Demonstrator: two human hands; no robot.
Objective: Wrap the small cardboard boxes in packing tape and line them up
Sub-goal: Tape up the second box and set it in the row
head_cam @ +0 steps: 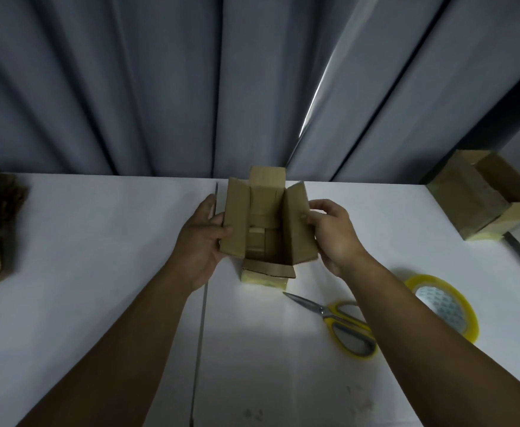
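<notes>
Between L grip (204, 238) & R grip (332, 235), open box (237, 223) sits, each clamped on a side flap.

One view only: a wide-angle head-worn camera, facing forward and down, close above the white surface (98, 257). Both forearms (123, 349) enter from the bottom edge; left hand (201, 241) and right hand (334, 238) grip a cardboard box (262, 229) at frame centre. Grey curtain (160, 87) fills the upper half.

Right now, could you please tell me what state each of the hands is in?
Left hand: holding the open cardboard box by its left flap.
Right hand: pinching the same box's right flap.
</notes>
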